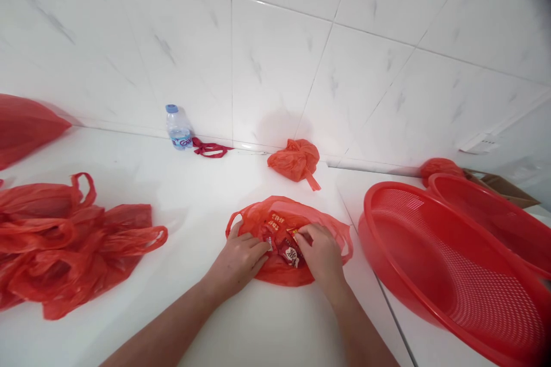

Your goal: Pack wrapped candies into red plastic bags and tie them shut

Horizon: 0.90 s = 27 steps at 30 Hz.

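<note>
A red plastic bag lies opened flat on the white counter in front of me, with small wrapped sweets inside it. My left hand rests on the bag's left side, fingers curled onto the plastic by the sweets. My right hand lies on the right side, fingertips pinched at a small wrapper near the bag's middle. The two hands almost touch over the sweets.
A tied red bag sits behind by the tiled wall. A pile of red bags lies at left. A water bottle and red ribbon stand at the back. Two red mesh basins fill the right.
</note>
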Tool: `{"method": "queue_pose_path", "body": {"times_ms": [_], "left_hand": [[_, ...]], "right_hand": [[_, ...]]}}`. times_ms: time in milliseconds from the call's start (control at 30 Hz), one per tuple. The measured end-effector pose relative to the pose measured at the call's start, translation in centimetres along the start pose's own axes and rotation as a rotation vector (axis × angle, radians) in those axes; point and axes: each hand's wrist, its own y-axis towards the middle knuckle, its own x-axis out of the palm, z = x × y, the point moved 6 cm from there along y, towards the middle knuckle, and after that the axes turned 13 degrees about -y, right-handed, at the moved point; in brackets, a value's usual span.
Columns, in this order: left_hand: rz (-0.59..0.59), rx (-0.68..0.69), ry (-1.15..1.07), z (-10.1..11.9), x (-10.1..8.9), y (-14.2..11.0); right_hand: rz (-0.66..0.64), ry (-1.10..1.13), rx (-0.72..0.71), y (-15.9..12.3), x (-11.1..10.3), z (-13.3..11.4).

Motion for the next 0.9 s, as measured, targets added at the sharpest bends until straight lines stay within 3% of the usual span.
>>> {"method": "queue_pose_path", "body": {"times_ms": [133, 367, 700, 900], "left_hand": [[0.006, 0.041, 0.016, 0.3, -0.1, 0.0], [0.008, 0.061, 0.093, 0.8, -0.3, 0.5], [0.030, 0.059, 0.045, 0.6, -0.2, 0.3], [0.021, 0.060, 0.032, 0.8, -0.4, 0.4]], "right_hand": [[-0.151, -0.034, -0.072, -0.5, 0.4, -0.8], [-0.189, -0.134, -0.166, -1.2, 0.9, -1.6], [-0.278, 0.053, -0.034, -1.3, 1.3, -1.6], [-0.200, 0.191, 0.028, -0.7, 0.6, -0.4]]}}
